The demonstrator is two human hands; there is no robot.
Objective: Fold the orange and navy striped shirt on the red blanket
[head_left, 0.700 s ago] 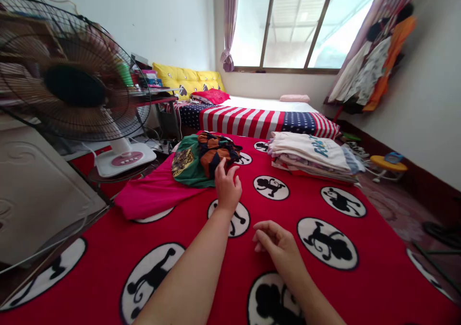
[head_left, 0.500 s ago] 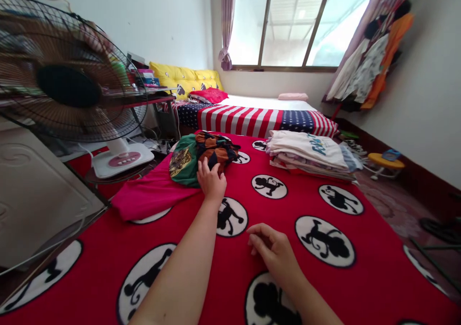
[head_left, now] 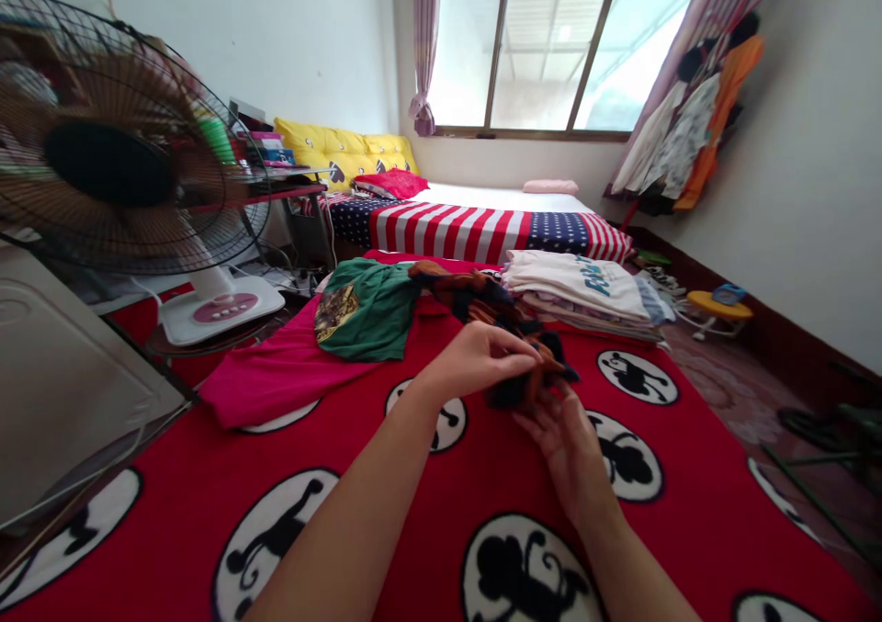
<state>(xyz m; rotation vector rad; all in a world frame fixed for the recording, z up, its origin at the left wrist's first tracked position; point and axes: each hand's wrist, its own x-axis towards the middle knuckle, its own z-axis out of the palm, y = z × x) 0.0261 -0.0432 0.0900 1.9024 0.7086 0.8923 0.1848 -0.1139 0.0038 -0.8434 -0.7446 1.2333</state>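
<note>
Mid-pickup: left hand [head_left: 475, 360] and right hand [head_left: 561, 424] both pinching the orange-and-dark garment [head_left: 482, 305], trailing far-left toward the green shirt [head_left: 365, 310]; next, probably pulling it free

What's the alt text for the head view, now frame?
Both hands, left hand and right hand, grip an orange-and-dark patterned garment above a red monkey-print blanket. Beside it lie a green shirt, a folded clothes stack and a standing fan.
</note>
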